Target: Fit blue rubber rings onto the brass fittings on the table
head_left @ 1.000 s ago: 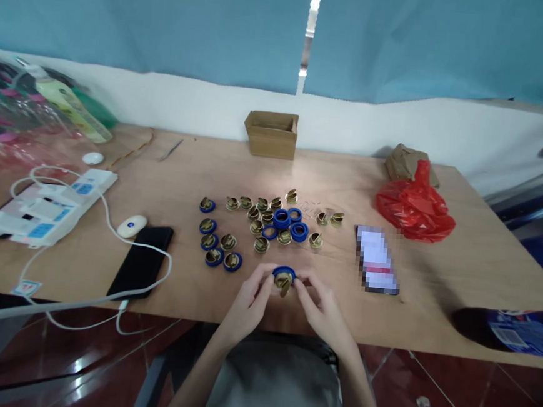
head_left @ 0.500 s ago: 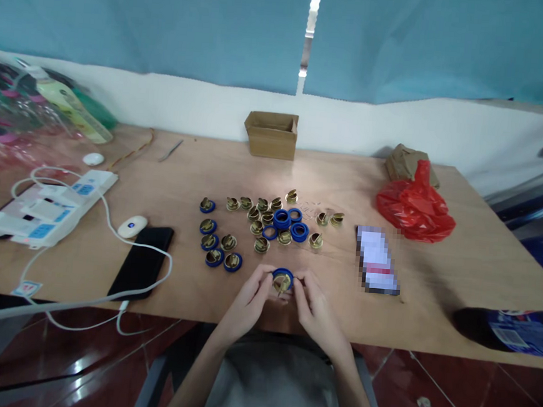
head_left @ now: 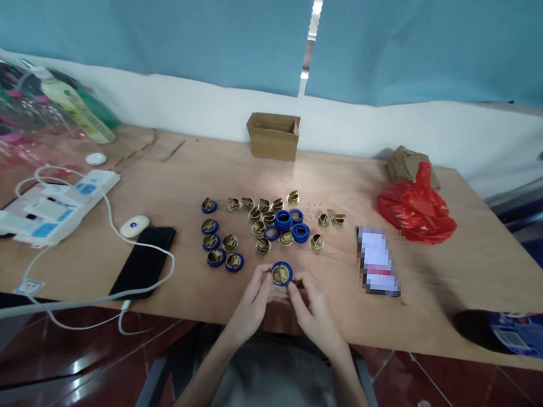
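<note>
From here I see L hand [head_left: 253, 297] & R hand [head_left: 313, 304] clamped on a blue-rimmed round brass-coloured metal piece [head_left: 281, 274], lower ctr, prob. steadying it btwn them.

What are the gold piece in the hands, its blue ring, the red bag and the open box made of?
Gold piece: probably metal, given its brassy shine.
Blue ring: smooth-looking, perhaps plastic or rubber.
Red bag: apparently thin plastic, glossy and crinkled.
Open box: likely cardboard, matte brown, flat-sided.
</note>
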The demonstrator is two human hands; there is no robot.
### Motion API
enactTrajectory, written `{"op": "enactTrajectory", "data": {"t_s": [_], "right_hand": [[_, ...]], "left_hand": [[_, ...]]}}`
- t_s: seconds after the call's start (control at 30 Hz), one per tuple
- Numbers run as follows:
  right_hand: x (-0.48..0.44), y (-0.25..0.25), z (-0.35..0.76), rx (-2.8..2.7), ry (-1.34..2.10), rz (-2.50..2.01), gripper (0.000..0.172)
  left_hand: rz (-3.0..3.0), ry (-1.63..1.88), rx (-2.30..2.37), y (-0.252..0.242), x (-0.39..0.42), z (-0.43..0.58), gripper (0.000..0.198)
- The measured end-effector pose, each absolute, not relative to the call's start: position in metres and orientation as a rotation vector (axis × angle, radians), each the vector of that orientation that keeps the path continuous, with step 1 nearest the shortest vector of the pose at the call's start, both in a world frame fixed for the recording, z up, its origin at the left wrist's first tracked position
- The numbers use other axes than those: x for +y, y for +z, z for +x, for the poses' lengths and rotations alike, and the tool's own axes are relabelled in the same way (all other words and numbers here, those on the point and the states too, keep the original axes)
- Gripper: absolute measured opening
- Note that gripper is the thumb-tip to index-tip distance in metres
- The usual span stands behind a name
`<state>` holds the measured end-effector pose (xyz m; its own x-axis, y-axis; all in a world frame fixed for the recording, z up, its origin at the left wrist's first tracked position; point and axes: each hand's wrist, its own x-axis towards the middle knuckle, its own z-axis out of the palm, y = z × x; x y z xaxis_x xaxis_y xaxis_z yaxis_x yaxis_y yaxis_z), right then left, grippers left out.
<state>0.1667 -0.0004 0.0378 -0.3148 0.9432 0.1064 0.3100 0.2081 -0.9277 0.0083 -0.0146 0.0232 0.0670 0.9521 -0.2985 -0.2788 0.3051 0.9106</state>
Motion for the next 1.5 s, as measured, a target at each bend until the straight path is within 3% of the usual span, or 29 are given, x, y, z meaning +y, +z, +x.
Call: {"op": "enactTrajectory", "data": {"t_s": [0.47,0.8,0.93,1.13,1.5], "right_hand": [[-0.002,0.034,0.162,-1.793,1.17,-1.185,0.021],[0.002,0.017,0.164,-2.014,0.801,-1.23,0.04],[0.005,0.012,0.169,-1.929,0.79,-1.275,0.035],[0.011,0.003,0.175,-1.925,0.685,-1.306,0.022],[0.011,-0.006,0.175,-1.891,0.659,-1.328,0.019]], "left_hand": [[0.902,1.134,1.222,0.016,-0.011,-0.002,0.04],[1.018,1.133,1.235,0.022,-0.009,0.003,0.045],[0.91,1.217,1.24,0.021,-0.007,0.003,0.055],[1.192,1.247,1.478,0.015,-0.001,-0.022,0.044],[1.92,0.936,1.963,0.045,0.083,-0.113,0.031]]}}
